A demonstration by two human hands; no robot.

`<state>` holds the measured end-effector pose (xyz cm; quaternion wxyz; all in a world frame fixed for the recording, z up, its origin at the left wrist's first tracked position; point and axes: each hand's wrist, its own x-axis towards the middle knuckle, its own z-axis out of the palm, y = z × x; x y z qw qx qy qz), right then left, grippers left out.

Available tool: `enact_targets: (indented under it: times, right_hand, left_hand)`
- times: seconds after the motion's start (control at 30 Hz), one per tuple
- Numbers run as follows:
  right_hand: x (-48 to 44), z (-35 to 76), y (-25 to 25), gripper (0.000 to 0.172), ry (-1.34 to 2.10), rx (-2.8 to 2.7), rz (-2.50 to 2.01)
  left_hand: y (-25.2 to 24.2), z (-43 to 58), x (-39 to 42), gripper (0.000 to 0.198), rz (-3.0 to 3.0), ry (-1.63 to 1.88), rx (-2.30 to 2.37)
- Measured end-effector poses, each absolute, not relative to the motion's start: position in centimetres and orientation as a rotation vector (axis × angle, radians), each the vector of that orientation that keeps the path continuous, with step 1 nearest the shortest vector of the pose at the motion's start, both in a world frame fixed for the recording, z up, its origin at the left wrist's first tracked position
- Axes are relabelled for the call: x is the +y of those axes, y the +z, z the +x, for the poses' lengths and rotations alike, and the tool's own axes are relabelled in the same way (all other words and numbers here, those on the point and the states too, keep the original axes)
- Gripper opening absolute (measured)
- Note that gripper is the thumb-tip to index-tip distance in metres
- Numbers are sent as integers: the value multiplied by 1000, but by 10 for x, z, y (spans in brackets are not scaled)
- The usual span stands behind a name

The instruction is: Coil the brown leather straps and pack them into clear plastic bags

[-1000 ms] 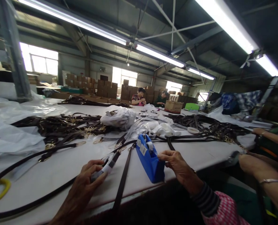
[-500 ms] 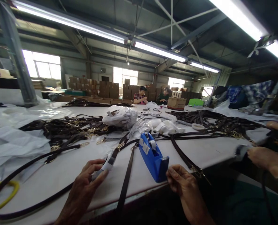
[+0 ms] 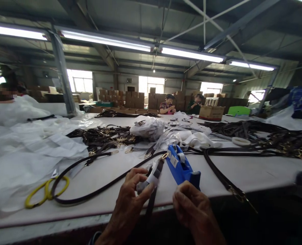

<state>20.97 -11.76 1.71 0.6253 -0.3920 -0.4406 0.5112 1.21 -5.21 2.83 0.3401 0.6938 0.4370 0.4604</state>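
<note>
My left hand (image 3: pixel 130 197) is closed on the wrapped end of a dark brown strap (image 3: pixel 154 175), held just above the white table's front edge (image 3: pixel 71 217). The strap's end has a gold clasp (image 3: pixel 163 157) and a pale wrapping. Close to its right, my right hand (image 3: pixel 191 207) is curled with the fingers together; what they hold, if anything, is hidden. A blue tape dispenser (image 3: pixel 180 168) stands on the table just beyond both hands.
Yellow-handled scissors (image 3: pixel 45 190) lie at the front left beside crumpled white plastic sheets (image 3: pixel 26 149). Piles of brown straps (image 3: pixel 102 136) and white bags (image 3: pixel 147 127) cover the middle. Two people (image 3: pixel 167 105) sit at the far end by cardboard boxes (image 3: pixel 211 112).
My view has swung left. My left hand lifted the strap end up off the table. My right hand left the dispenser and came in beside the left hand.
</note>
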Motion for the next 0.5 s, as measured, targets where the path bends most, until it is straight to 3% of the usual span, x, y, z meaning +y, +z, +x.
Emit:
enact_targets:
  times: [0.5]
  right_hand:
    - [-83,167,9,41,1340,-1074,-878]
  left_hand:
    - [25,1,-64,20,1927,1314,1218]
